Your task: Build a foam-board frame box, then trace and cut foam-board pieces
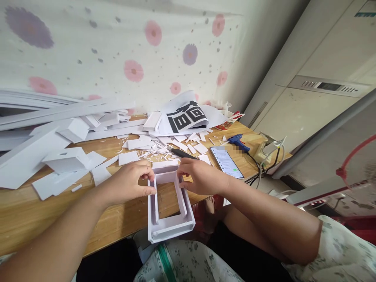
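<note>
A white foam-board frame (pixel 170 236), rectangular with raised inner and outer walls and an open middle, lies at the table's front edge, its near end jutting past it. My left hand (pixel 132 181) pinches the frame's left wall near the far end, thumb and fingers on it. My right hand (pixel 202 177) has its fingers curled over the right side, gripping the walls there. The exact contact under the right fingers is partly hidden. Just beyond the right hand lies a dark-handled craft knife (pixel 182 153), partly covered by that hand.
White foam-board scraps (pixel 157 145) litter the wooden table (pixel 123 223); larger pieces (pixel 38 152) pile up at left. A printed sheet (pixel 188 115) lies behind. On the right are a phone (pixel 226 161), a blue glue gun (pixel 239 142), a power strip (pixel 263 150) and cables.
</note>
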Motion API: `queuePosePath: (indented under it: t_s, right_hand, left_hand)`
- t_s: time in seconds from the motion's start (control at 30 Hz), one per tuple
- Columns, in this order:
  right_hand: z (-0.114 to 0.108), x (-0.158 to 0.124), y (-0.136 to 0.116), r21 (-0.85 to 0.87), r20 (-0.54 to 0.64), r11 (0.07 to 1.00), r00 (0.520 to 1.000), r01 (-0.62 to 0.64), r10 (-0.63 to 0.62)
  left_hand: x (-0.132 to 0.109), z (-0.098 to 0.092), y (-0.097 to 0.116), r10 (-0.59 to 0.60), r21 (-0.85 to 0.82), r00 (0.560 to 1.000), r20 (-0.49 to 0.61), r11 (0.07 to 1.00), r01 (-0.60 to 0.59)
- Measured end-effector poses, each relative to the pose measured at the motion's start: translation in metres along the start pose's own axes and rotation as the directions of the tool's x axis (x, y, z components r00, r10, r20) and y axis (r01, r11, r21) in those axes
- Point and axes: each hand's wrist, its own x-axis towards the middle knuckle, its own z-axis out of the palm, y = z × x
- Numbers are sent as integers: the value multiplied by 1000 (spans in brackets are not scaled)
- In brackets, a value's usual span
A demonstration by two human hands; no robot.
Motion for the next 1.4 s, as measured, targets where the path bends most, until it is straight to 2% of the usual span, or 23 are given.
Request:
queuePosePath:
  t_s: [0.6,0.87,1.03,1.2,1.4]
  right_hand:
    - [-1,-2,4,66,-13,998,1000,16,-15]
    - [-3,-10,-8,-155,49,988,999,-8,15]
    - [0,-17,-13,-206,45,978,998,-27,37]
    - [8,-21,-21,-291,-10,953,996,-83,84]
    - [7,-20,-26,-282,47,954,992,-99,117]
  left_hand:
    - [-1,-2,1,11,19,1000,7,1000,-12]
    - [-1,-2,-2,-30,-5,998,60,1000,30]
    - [1,1,-7,-17,-17,998,65,1000,19]
    - [2,5,-8,-38,-20,999,34,999,39]
    - [0,7,-9,-139,-70,990,34,988,141]
